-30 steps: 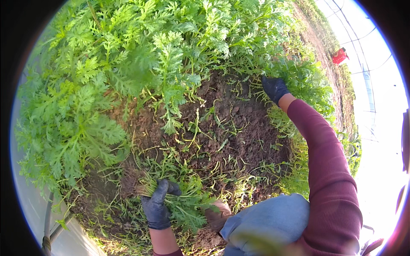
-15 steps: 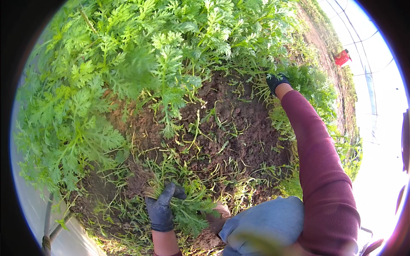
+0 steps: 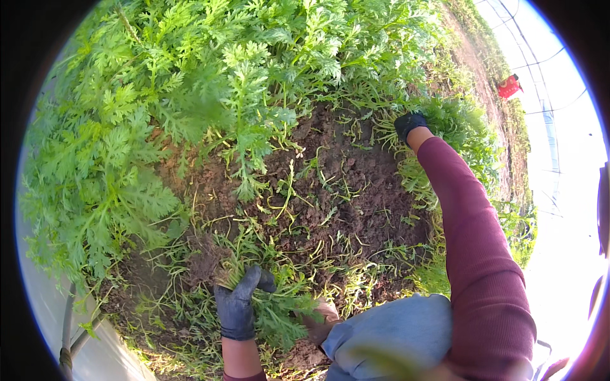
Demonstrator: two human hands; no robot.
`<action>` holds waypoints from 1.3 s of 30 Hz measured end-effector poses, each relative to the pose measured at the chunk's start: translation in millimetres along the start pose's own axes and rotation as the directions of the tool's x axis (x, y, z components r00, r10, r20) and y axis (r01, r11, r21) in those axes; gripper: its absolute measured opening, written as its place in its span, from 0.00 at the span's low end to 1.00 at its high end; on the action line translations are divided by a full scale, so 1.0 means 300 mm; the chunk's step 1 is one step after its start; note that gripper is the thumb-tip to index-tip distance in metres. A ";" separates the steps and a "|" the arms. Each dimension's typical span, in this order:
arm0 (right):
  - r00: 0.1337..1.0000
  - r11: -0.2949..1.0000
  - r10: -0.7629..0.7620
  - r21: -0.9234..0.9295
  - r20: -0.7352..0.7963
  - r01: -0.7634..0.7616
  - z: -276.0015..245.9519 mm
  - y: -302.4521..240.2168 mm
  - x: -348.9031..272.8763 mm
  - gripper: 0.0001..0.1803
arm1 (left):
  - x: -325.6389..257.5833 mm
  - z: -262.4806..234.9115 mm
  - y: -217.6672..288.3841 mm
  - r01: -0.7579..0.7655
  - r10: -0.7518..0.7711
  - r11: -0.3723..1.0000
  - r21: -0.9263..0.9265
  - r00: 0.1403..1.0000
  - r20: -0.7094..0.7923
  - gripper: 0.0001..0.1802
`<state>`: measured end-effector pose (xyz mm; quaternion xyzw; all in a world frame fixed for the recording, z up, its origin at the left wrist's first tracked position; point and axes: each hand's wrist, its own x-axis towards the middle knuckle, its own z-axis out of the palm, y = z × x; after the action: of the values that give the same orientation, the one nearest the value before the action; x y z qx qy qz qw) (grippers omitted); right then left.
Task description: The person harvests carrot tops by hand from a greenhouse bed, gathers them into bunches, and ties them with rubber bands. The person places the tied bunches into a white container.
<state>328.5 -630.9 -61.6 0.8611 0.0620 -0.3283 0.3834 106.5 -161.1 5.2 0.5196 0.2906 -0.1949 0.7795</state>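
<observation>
My left hand [image 3: 238,305], in a dark glove, is closed around a bunch of leafy greens [image 3: 279,320]. Its feathery leaves hang to the right of the fingers, and a clump of soily roots [image 3: 206,260] sticks out at the upper left. Far off to the right, my outstretched right hand [image 3: 410,126], also in a dark glove, is closed on leafy greens [image 3: 448,117] low at the edge of the bare soil. Pale stems show left of that hand and leaves on its right; its fingertips are hidden.
Tall standing greens [image 3: 254,70] fill the far and left side. Bare brown soil [image 3: 356,197] with scattered stems lies in the middle. My bent knee [image 3: 394,327] is at the bottom. A pale plastic sheet [image 3: 117,355] and poles border the lower left; a red object [image 3: 508,86] is far right.
My right hand has shifted slightly left and down beside the greens. My left hand, still around its bunch, has barely moved.
</observation>
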 end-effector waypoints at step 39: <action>0.997 0.997 0.075 -0.005 0.027 -0.075 0.094 0.043 -0.145 0.12 | -0.002 -0.004 -0.014 -0.017 0.013 0.999 0.052 0.997 0.075 0.08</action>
<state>284.7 -653.4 -40.6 0.8575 0.0250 -0.3254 0.3978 103.2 -161.6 2.2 0.5344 0.2522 -0.2157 0.7773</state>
